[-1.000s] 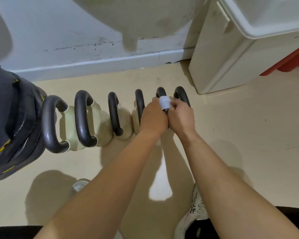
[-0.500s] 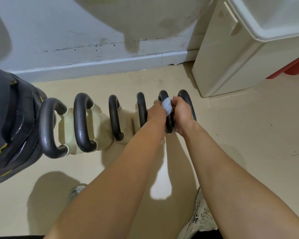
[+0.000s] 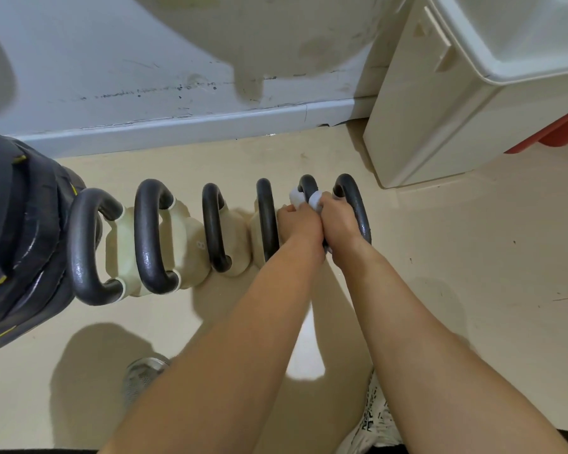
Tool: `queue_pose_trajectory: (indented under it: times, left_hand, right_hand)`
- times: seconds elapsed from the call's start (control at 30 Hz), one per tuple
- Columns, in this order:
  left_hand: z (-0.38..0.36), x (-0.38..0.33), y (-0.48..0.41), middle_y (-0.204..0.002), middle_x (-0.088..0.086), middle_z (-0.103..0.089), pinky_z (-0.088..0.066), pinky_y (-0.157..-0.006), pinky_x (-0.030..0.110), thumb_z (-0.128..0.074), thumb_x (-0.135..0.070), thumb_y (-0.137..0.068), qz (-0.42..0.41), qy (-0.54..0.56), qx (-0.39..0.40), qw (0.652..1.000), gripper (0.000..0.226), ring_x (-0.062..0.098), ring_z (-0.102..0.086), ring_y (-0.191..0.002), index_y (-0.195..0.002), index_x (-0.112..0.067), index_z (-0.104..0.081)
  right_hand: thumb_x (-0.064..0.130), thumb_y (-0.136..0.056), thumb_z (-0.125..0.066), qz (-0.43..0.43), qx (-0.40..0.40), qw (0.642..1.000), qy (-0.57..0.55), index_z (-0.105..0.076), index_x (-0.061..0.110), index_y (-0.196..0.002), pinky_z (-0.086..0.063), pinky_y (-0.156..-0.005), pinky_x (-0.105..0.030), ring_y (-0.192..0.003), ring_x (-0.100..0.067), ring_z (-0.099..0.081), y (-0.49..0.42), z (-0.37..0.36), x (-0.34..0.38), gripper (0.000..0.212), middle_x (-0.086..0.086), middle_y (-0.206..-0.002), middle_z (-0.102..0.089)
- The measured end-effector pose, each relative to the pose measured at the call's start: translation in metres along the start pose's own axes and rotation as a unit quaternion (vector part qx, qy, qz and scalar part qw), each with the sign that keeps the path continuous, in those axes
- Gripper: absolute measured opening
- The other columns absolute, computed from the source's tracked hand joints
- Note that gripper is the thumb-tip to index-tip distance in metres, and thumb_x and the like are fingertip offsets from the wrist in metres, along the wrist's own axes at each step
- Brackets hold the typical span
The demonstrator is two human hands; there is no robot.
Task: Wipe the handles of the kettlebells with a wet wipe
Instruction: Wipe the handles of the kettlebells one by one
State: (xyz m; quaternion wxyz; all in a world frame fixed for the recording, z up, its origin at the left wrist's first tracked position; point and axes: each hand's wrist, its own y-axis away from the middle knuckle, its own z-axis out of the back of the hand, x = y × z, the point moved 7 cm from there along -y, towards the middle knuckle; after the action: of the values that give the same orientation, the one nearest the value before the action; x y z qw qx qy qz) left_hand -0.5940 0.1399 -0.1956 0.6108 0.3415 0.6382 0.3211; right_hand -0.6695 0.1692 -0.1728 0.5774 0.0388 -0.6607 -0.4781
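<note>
White wet wipe [image 3: 314, 201] is wrapped round the fifth handle [image 3: 307, 185] in the row of kettlebells [image 3: 184, 244] on the floor [image 3: 440, 257], second from the right. Left hand [image 3: 297, 222] and right hand [image 3: 338, 221] both clench the wipe there, knuckles touching. The step looks like mid-wipe on this handle. Next move likely calls for sliding the wipe along the arc, then on to the last handle [image 3: 353, 199] just beside.
</note>
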Motion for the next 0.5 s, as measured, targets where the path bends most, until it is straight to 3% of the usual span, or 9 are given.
queue_pose_trajectory:
  times: [0.07,0.13,0.23,0.3,0.4,0.5]
  left_hand:
    - [0.011,-0.003,0.005,-0.093,0.004,-0.071,-0.055,-0.063,0.033,-0.056,-0.028,-0.097,-0.072,-0.021,-0.042,0.996,0.001,0.023,-0.069,-0.08,-0.097,-0.028,-0.057]
    - [0.012,-0.006,0.01,-0.098,0.002,-0.071,-0.058,-0.078,0.038,-0.054,-0.02,-0.096,-0.133,-0.048,-0.043,0.989,0.008,0.022,-0.069,-0.088,-0.097,-0.027,-0.058]
    - [0.016,-0.015,0.023,-0.103,-0.006,-0.066,-0.05,-0.087,0.025,-0.047,-0.013,-0.096,-0.227,-0.146,-0.038,0.962,0.025,0.015,-0.064,-0.097,-0.112,-0.022,-0.063]
    - [0.019,-0.016,0.035,-0.105,-0.006,-0.066,-0.044,-0.085,0.018,-0.045,-0.012,-0.096,-0.278,-0.209,-0.032,0.937,0.033,0.011,-0.062,-0.098,-0.122,-0.022,-0.063]
    - [0.018,-0.018,0.043,-0.097,-0.004,-0.068,-0.047,-0.081,0.022,-0.044,-0.018,-0.098,-0.336,-0.271,-0.02,0.902,0.034,0.012,-0.063,-0.089,-0.126,-0.028,-0.06]
    - [0.012,-0.02,0.044,-0.084,-0.001,-0.066,-0.043,-0.068,0.025,-0.041,-0.02,-0.098,-0.393,-0.337,-0.012,0.855,0.028,0.016,-0.062,-0.077,-0.116,-0.03,-0.06]
  right_hand:
    - [0.023,-0.097,-0.049,0.025,-0.014,0.999,0.041,-0.057,0.008,-0.072,-0.042,-0.057,-0.028,-0.065,-0.02,-0.058,0.001,0.006,-0.005,0.031,-0.001,-0.071,-0.063]
    - [0.024,-0.1,-0.054,0.05,-0.026,0.998,0.033,-0.057,0.003,-0.064,-0.042,-0.055,-0.025,-0.056,-0.017,-0.054,0.008,0.013,-0.008,0.042,0.001,-0.056,-0.061]
    - [0.022,-0.098,-0.058,0.101,-0.01,0.995,-0.007,-0.075,0.004,-0.085,-0.053,-0.071,-0.032,-0.075,-0.021,-0.066,0.018,0.014,-0.011,0.028,-0.016,-0.083,-0.074]
    - [0.018,-0.099,-0.053,0.116,-0.005,0.993,-0.019,-0.08,0.019,-0.086,-0.056,-0.079,-0.038,-0.085,-0.023,-0.073,0.023,0.014,-0.015,0.029,-0.008,-0.096,-0.078]
    - [0.03,-0.101,-0.05,0.126,-0.008,0.992,-0.003,-0.078,0.024,-0.079,-0.054,-0.071,-0.032,-0.075,-0.009,-0.068,0.03,0.018,-0.023,0.037,0.006,-0.076,-0.074]
    - [0.044,-0.098,-0.052,0.099,0.018,0.994,-0.034,-0.081,0.024,-0.093,-0.057,-0.092,-0.035,-0.104,-0.01,-0.072,0.027,0.016,-0.033,0.037,0.001,-0.103,-0.079]
